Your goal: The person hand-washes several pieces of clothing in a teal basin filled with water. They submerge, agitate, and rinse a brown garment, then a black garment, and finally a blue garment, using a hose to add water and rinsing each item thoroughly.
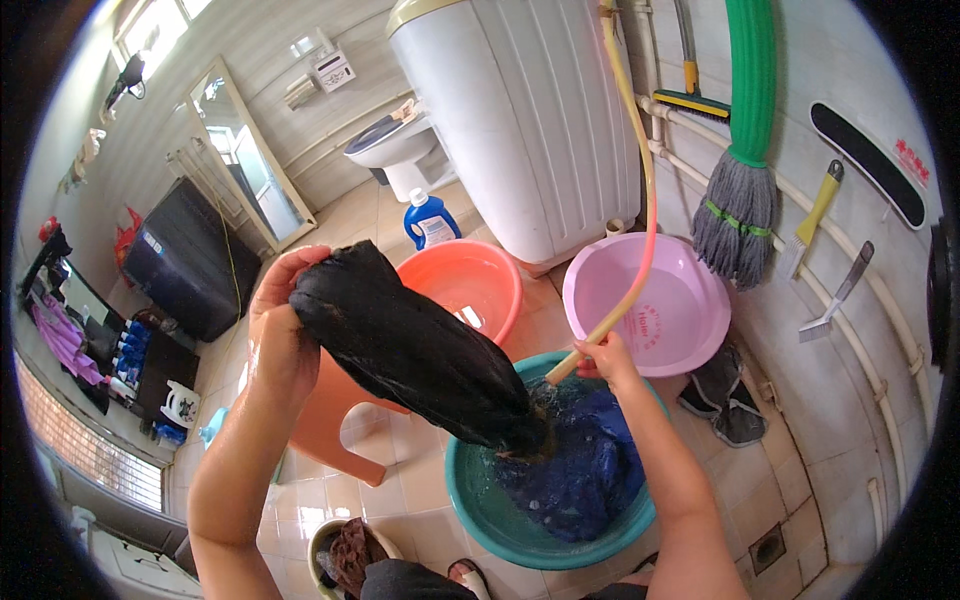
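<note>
My left hand [284,325] is raised, its fingers closed on one end of a wet black garment [420,345]. The garment slants down to the right, its lower end hanging over a teal basin [462,510]. I cannot make out what kind of garment it is. At the basin's far rim, my right hand [606,360] grips a yellowish hose [648,215] near its mouth. The hose end points into the basin, beside the garment's lower end, where the water is stirred up. Dark blue cloth [585,480] lies soaking in the water there.
Beyond the basin stand an orange basin [510,290], a pink basin [715,310] and a white washing machine [510,120]. An orange plastic stool [340,440] is at the left. A blue detergent bottle [432,215] sits farther back. A grey mop [737,215] and brushes hang along the right wall.
</note>
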Demonstrator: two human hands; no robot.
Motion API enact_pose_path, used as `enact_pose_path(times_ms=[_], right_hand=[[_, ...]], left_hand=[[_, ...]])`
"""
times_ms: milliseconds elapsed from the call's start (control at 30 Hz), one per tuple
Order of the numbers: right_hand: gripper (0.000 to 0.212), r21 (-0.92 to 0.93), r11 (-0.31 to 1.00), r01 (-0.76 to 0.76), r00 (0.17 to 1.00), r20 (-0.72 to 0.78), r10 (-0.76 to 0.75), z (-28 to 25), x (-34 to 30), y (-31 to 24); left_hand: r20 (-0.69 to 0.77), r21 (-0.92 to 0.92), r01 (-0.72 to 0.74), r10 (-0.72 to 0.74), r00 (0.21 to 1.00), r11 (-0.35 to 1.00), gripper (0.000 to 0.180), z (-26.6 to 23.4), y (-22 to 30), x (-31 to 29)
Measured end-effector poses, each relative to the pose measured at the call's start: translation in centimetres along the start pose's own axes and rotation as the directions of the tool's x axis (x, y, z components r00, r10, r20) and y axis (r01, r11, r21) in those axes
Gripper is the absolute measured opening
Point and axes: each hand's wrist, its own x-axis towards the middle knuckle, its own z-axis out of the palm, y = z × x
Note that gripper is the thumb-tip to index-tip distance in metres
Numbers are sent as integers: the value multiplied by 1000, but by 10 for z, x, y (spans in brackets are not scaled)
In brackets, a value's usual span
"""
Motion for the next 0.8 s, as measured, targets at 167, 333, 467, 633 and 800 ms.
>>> enact_pose_path(times_ms=[167, 333, 467, 633, 800], right_hand=[[25, -156, 956, -247, 959, 99, 264, -17, 3, 14], [24, -277, 915, -293, 948, 43, 317, -25, 1, 33], [32, -652, 717, -247, 965, -98, 243, -33, -5, 37], [60, -978, 208, 14, 999, 7, -34, -21, -18, 18], [116, -563, 551, 616, 756, 620, -211, 46, -59, -4]], left_hand=[[-90, -3, -5, 5, 996, 1000, 54, 9, -5, 6], [-177, -15, 25, -27, 984, 1000, 51, 17, -14, 0], [-201, -54, 28, -38, 979, 998, 51, 14, -15, 1], [-192, -72, 3, -17, 981, 997, 51, 17, 5, -4], [-194, -128, -5, -21, 981, 992, 51, 25, 12, -10]])
